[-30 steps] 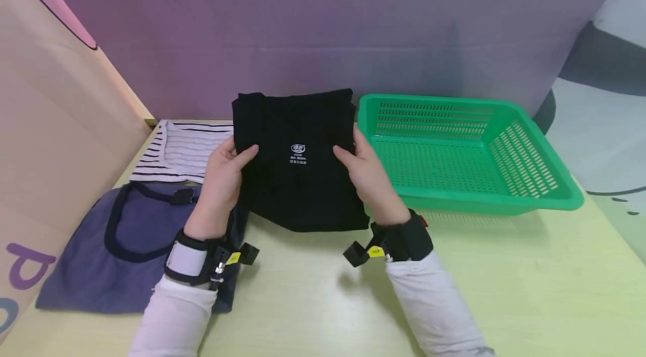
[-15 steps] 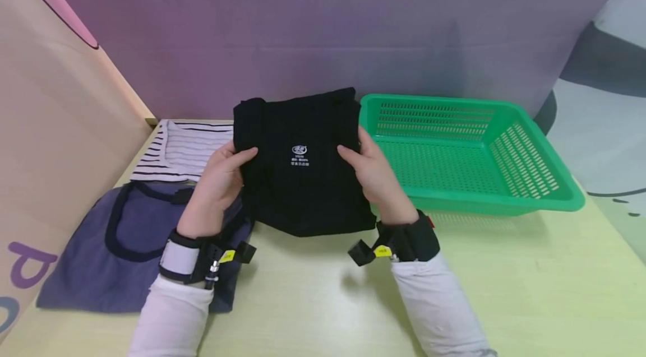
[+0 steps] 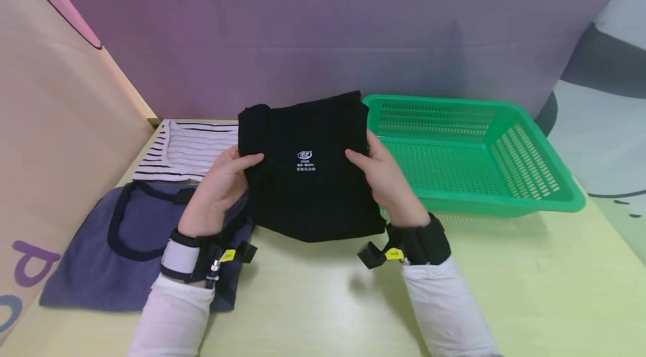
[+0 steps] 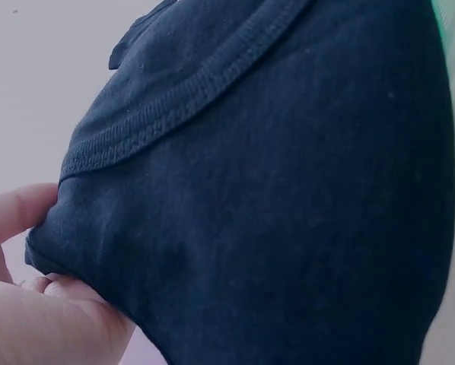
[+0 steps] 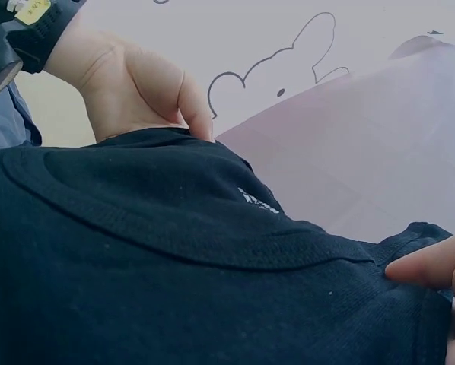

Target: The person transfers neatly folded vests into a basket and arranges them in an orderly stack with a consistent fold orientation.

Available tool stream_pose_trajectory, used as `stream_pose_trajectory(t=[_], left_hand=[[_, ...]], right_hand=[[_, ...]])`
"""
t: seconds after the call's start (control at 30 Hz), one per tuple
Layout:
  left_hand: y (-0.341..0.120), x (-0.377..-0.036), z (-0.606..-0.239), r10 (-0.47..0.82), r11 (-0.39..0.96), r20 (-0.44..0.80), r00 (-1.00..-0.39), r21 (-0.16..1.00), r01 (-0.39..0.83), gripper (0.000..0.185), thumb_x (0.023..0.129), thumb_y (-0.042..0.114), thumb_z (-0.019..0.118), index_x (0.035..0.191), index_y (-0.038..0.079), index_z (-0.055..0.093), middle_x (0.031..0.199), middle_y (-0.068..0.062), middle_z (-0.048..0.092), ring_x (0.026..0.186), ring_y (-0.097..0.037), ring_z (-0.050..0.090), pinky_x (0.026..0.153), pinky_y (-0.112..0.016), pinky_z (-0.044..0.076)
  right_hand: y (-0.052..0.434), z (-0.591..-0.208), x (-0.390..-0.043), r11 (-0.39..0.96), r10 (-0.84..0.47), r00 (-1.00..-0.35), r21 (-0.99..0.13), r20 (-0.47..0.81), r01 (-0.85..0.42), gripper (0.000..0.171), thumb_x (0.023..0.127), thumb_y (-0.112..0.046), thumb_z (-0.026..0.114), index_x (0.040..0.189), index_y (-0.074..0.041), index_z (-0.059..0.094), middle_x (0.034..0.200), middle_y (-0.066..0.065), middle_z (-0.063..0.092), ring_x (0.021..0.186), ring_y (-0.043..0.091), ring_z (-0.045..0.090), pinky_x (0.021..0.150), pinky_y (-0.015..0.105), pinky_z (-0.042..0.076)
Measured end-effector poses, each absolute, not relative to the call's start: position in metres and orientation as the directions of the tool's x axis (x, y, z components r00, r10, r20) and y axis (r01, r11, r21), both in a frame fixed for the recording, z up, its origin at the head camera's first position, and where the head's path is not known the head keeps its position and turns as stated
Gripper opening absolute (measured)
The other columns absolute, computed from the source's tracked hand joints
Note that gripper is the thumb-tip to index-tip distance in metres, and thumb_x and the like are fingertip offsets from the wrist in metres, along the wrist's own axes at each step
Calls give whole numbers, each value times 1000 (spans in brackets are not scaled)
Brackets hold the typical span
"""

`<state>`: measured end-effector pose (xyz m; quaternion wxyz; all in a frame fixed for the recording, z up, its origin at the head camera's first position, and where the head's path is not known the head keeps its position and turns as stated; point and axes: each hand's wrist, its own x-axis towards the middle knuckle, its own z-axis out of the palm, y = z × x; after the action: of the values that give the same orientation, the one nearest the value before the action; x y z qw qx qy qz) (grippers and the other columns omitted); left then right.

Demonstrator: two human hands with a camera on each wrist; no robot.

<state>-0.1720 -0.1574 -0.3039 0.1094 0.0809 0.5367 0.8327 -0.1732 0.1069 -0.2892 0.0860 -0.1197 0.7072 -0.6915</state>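
I work over the pale yellow-green surface, with the green perforated basket standing on its right half. On the left half lie a blue-grey garment with dark trim and, behind it, a striped shirt; both are flat and untouched.

The folded black garment is held up off the surface, between the two flat garments and the basket; its right edge overlaps the basket's near-left corner in the head view. A small white print faces me at its centre.

Hold state:
- My left hand pinches the left edge of the black garment, thumb on the front face, the other fingers behind the cloth.
- My right hand pinches the right edge in the same way, thumb in front. The right wrist view shows a fingertip resting on the cloth beside the ribbed collar seam.

To carry out this step well, in my judgement:
1. Keep both pinches level, so the fold stays square.
2. Keep light tension between the hands, so the layers do not slip apart.
3. Keep the lower edge, which hangs just above the surface, from dragging.
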Motion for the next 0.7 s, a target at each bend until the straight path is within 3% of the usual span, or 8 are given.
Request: stream_pose_trajectory(t=[0.37,0.7], left_hand=[[-154,-173,-305,356,-394,-8,-934,905,-158,25,94,-6,38,109,11,51,93,4,69,84,-8,66,73,-22,54],[-150,-174,-310,386,-366,-40,-922,911,-192,29,94,-6,40,96,13,61,88,4,71,79,-8,68,68,-22,56]], right_hand=[[114,-288,-169,53,-302,-953,-998,21,-38,59,101,-9,40,152,-21,14,150,6,37,126,29,48,94,31,49],[125,-288,-167,76,-319,-948,-997,7,-33,58,101,-10,39,153,-21,14,151,8,34,129,32,46,92,30,51]])
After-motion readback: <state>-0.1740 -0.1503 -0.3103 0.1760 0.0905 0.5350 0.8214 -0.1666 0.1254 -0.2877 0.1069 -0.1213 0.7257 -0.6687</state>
